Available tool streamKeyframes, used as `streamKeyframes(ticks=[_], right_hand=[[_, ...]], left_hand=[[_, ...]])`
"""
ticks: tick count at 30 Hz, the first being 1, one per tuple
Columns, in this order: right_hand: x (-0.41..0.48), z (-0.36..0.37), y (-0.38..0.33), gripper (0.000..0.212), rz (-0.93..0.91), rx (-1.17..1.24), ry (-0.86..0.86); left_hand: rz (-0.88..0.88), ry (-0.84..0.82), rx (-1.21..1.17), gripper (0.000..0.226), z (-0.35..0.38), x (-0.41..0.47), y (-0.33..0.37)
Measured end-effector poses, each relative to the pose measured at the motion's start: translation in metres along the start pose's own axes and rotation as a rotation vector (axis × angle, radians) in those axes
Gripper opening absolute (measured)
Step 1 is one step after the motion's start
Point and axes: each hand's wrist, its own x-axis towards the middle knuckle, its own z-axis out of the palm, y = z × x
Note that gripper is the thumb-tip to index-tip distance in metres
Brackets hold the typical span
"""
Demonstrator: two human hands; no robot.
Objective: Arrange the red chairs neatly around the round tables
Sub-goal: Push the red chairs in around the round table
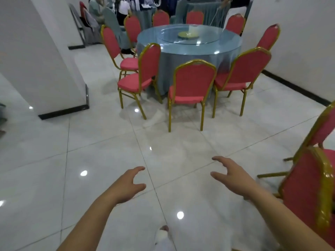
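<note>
A round table (188,49) with a blue cloth and a glass turntable stands ahead. Several red chairs with gold frames ring it. The nearest chair (192,82) faces the table squarely. A chair to its left (139,73) is turned sideways, and one to its right (243,69) is angled inward. Two more red chairs (308,183) stand close at my right edge. My left hand (126,185) and my right hand (232,176) are stretched out over the floor, fingers spread and loosely bent, holding nothing. Both are well short of the nearest chair.
A white pillar (41,66) with a dark base stands at the left. A white wall (299,42) runs along the right. Glossy white floor tiles (108,142) lie between me and the table. People sit at the back left near grey-covered chairs (112,20).
</note>
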Motion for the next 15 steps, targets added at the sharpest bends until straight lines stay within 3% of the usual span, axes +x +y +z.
streamKeyframes(ticks=[6, 15], right_hand=[[0.135, -0.041, -0.017, 0.059, 0.124, 0.087, 0.081], [0.373, -0.137, 0.007, 0.063, 0.106, 0.052, 0.194]], left_hand=[[0.046, -0.018, 0.05, 0.07, -0.103, 0.182, 0.073], [0.176, 0.013, 0.101, 0.093, -0.15, 0.445, 0.201]])
